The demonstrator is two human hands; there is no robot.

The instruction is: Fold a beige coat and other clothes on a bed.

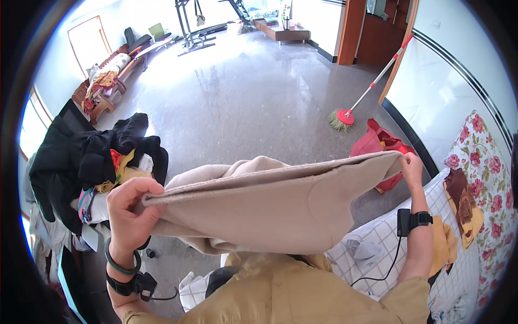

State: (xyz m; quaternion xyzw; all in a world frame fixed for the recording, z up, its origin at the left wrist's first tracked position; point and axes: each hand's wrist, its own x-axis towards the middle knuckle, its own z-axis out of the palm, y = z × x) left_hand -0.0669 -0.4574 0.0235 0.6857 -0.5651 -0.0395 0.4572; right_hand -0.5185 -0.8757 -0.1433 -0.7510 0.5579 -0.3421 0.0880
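Note:
A beige knit garment is stretched out in the air in front of my chest, one edge pulled nearly taut. My left hand pinches its left corner between thumb and fingers. At the far right corner, my right hand grips the cloth, held higher and farther out. Loose folds hang between the hands, and the garment's lower part sags near my tan shirt. Which part of the garment each hand holds, I cannot tell.
Dark clothes are heaped at the left. On the right are a checked bed cover, a floral cushion and folded brown-and-yellow cloth. A red bag lies on the floor near a mop leaning on the door frame.

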